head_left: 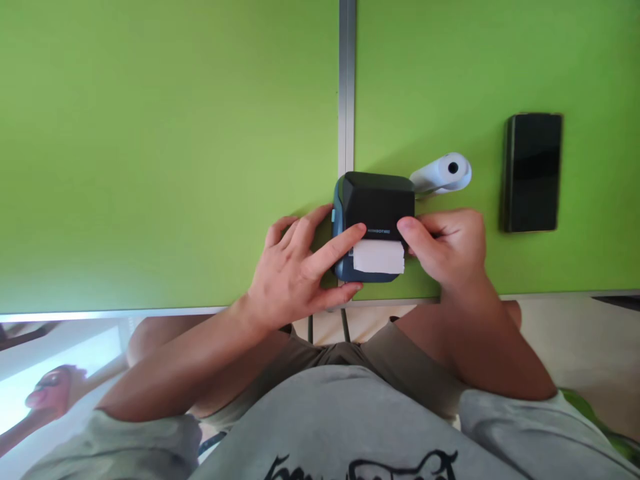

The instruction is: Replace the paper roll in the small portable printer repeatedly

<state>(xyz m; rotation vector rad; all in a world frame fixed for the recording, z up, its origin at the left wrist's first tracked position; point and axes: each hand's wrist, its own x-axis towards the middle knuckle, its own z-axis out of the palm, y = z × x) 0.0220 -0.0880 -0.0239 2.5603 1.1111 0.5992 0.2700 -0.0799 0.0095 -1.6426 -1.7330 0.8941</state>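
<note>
A small portable printer (380, 200) with a black lid and dark blue body lies on the green table, across the metal seam. A white paper strip (379, 257) sticks out of its front slot. My left hand (300, 273) grips the printer's left side, with the index fingertip on the lid's front edge and the thumb at the near edge. My right hand (450, 243) holds the right side, its thumb on the lid's front right corner and its other fingers curled, partly hidden. The lid looks closed. Just behind the printer's right corner is a white paper roll (435, 175).
Farther right on the table lies a black rectangular device (534, 173), like a phone. A grey metal strip (347, 87) joins the two green table panels (165, 133). The table's near edge runs just in front of my body.
</note>
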